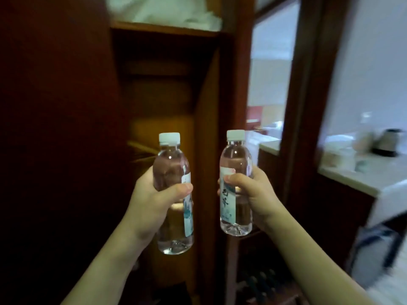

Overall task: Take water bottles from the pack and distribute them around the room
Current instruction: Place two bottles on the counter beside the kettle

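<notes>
Clear white-capped bottles, upright: left hand [152,195] grips one [174,192], right hand [248,192] the other [236,186]

Head view – faces forward, slightly down, close on raised hands [154,201] – wardrobe [163,89] beyond

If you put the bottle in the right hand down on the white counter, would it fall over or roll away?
Probably not. The right bottle looks full of water, so it is likely heavy for its size and steady standing on its flat base on the counter. Laid on its side, its round body would likely roll. The right hand wraps it fully, so the plastic may be a bit smooth.
</notes>
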### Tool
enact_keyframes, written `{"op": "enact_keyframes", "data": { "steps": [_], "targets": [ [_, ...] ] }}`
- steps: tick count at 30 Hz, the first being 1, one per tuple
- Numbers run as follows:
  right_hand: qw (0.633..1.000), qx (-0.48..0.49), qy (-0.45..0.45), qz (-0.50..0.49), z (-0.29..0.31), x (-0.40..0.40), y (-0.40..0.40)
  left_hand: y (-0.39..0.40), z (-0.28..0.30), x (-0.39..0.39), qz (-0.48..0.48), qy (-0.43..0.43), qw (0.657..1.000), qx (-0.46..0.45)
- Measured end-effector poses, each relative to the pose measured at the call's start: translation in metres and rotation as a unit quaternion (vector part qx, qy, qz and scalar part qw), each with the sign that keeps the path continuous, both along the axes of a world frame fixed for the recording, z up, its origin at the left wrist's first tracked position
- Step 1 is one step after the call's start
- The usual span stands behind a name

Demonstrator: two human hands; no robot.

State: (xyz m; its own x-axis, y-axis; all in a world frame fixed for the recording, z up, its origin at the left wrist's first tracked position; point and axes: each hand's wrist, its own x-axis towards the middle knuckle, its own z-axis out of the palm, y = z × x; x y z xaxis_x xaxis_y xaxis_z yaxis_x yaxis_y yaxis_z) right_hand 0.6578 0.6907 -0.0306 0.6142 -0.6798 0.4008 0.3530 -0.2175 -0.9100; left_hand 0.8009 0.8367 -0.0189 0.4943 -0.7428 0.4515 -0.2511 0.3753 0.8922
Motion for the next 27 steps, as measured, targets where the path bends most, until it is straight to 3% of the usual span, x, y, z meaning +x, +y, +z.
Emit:
{"op": "enact_keyframes", "data": {
  "steps": [5,12,27],
  "targets": [
    [0.99,0.001,-0.034,-0.138,0.008,-0.154,-0.075,-0.118,0.007,-0.119,-0.106,-0.027,0.994,0.002],
    [0.96,-0.021,-0.004,-0.279,0.008,-0.329,-0.145,-0.247,0.004,-0.283,-0.228,0.0,0.974,-0.005],
    [0.885,0.007,0.024,-0.464,-0.014,-0.519,-0.346,-0.533,-0.022,-0.477,-0.385,0.01,0.923,0.012]
  ]
}}
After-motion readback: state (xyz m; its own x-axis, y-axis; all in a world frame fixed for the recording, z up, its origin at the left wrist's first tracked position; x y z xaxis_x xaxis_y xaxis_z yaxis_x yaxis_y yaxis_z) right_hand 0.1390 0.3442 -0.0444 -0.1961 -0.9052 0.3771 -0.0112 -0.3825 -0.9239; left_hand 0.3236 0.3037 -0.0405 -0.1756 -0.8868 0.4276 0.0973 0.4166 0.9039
